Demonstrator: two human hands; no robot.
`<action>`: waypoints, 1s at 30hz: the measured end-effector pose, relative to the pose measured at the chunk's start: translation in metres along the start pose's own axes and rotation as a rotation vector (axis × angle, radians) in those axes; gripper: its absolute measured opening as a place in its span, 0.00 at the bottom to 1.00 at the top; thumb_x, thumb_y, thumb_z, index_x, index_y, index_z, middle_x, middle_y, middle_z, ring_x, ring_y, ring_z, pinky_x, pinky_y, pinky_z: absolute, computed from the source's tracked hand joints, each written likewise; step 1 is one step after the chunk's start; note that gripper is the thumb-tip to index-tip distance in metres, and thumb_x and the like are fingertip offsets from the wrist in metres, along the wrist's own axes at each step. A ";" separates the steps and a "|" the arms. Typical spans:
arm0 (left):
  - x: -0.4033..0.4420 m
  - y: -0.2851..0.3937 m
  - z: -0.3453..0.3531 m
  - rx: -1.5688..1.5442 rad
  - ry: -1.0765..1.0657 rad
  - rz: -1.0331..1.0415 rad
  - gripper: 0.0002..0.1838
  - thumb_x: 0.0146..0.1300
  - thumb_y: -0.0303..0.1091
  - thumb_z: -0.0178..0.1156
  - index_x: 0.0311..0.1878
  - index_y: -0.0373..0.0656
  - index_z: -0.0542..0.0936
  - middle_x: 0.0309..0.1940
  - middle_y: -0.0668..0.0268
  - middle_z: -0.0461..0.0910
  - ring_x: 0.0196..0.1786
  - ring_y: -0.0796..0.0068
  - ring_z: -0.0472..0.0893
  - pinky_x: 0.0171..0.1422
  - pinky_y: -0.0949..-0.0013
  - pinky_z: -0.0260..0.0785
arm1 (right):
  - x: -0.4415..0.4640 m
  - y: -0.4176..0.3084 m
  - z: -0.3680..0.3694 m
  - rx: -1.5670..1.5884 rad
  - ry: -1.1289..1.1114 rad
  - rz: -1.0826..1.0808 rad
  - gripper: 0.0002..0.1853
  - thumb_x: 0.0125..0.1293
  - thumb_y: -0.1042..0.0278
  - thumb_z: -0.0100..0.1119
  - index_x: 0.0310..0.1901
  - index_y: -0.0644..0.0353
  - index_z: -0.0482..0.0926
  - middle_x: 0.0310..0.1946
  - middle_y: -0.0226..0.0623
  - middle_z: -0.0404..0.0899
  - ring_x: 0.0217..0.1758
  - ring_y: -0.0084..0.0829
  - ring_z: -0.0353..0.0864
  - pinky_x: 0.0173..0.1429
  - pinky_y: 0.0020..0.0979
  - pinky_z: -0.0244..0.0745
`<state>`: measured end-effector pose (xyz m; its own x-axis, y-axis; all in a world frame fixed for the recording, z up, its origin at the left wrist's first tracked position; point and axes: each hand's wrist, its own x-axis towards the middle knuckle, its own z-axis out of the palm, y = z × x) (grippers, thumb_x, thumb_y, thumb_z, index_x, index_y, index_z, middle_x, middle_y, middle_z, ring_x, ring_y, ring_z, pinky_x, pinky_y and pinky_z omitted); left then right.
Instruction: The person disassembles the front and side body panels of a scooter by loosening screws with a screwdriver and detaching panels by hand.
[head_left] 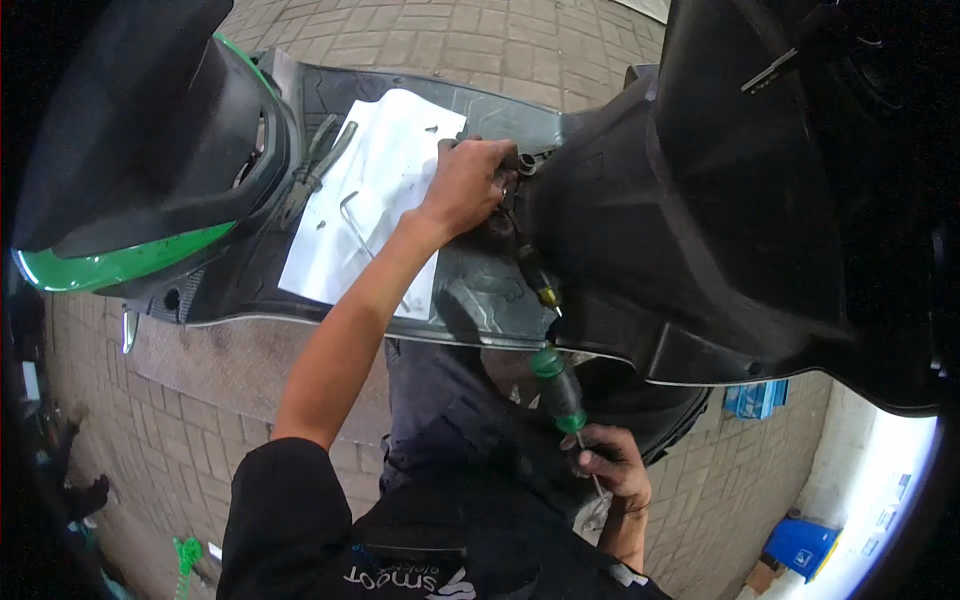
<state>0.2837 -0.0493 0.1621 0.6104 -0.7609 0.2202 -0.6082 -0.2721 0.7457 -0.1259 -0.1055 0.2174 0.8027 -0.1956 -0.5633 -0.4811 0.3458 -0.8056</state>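
My left hand reaches over the scooter's footboard, at the edge of a white sheet of paper. Its fingers curl around something largely hidden, beside a small round metal part. In my right hand, lower right, is a screwdriver, gripped by its shaft with the green and black handle pointing up. Another screwdriver, with a black and yellow handle, lies on the footboard below my left hand. An L-shaped hex key and small screws rest on the paper.
Pliers lie left of the paper. The scooter's black seat body rises at right, and a green-trimmed front panel at left. A blue bin stands on the paving at lower right, near a blue crate.
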 end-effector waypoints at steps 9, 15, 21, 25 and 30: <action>0.008 0.004 0.054 0.593 -0.124 0.094 0.10 0.59 0.32 0.63 0.44 0.48 0.84 0.50 0.62 0.84 0.68 0.50 0.72 0.73 0.33 0.53 | 0.000 -0.049 0.008 -0.341 0.065 -0.275 0.17 0.65 0.56 0.67 0.39 0.67 0.85 0.25 0.35 0.82 0.27 0.25 0.79 0.34 0.28 0.72; 0.014 0.008 0.058 0.711 -0.223 0.164 0.08 0.61 0.31 0.62 0.42 0.45 0.85 0.52 0.60 0.82 0.69 0.54 0.72 0.70 0.34 0.60 | -0.033 -0.037 0.008 -0.151 0.392 -0.395 0.26 0.56 0.50 0.75 0.42 0.66 0.79 0.23 0.28 0.77 0.23 0.20 0.75 0.27 0.24 0.66; -0.014 0.028 0.021 0.268 0.174 0.021 0.11 0.59 0.32 0.66 0.43 0.39 0.80 0.46 0.56 0.82 0.55 0.56 0.80 0.55 0.47 0.69 | -0.057 -0.072 0.000 -0.227 0.323 -0.437 0.36 0.47 0.42 0.80 0.44 0.70 0.81 0.31 0.33 0.82 0.31 0.27 0.81 0.33 0.25 0.74; -0.059 0.046 -0.010 -0.396 0.457 -0.059 0.10 0.66 0.30 0.63 0.48 0.37 0.81 0.37 0.58 0.83 0.38 0.66 0.81 0.49 0.65 0.73 | -0.074 -0.075 -0.001 -0.246 0.344 -0.731 0.30 0.55 0.44 0.75 0.40 0.66 0.78 0.26 0.43 0.79 0.25 0.31 0.80 0.25 0.25 0.72; -0.136 0.065 -0.034 -0.897 0.477 -0.304 0.11 0.66 0.26 0.63 0.49 0.30 0.81 0.42 0.59 0.83 0.43 0.71 0.79 0.55 0.65 0.71 | -0.124 -0.103 -0.027 -0.244 0.747 -1.220 0.32 0.60 0.47 0.72 0.52 0.66 0.70 0.38 0.48 0.70 0.37 0.34 0.71 0.39 0.30 0.65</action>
<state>0.1785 0.0567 0.2021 0.9283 -0.3709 0.0250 0.0820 0.2700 0.9593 -0.1854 -0.1415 0.3651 0.4175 -0.6980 0.5818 0.2466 -0.5293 -0.8118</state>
